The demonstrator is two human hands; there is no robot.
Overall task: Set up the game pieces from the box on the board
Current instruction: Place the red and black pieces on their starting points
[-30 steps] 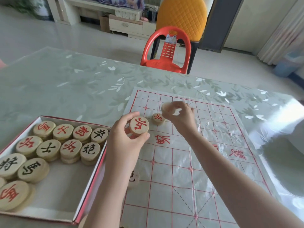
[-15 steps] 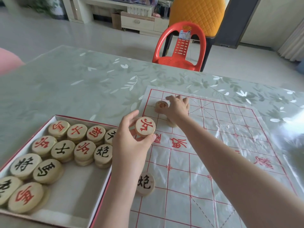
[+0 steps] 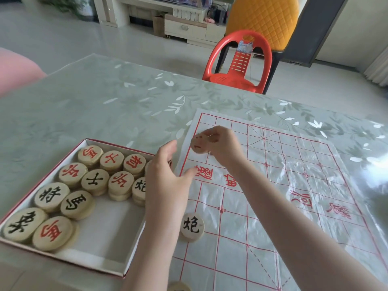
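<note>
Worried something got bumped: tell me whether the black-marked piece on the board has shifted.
No. The black-marked piece sits at the same spot just inside the board's left border line.

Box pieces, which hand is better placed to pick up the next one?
Left. The left hand is open and empty at the edge of the box, while the right hand holds a piece over the board.

right hand (image 3: 218,144) pinching blurred piece (image 3: 198,143) over board (image 3: 294,196)
</note>
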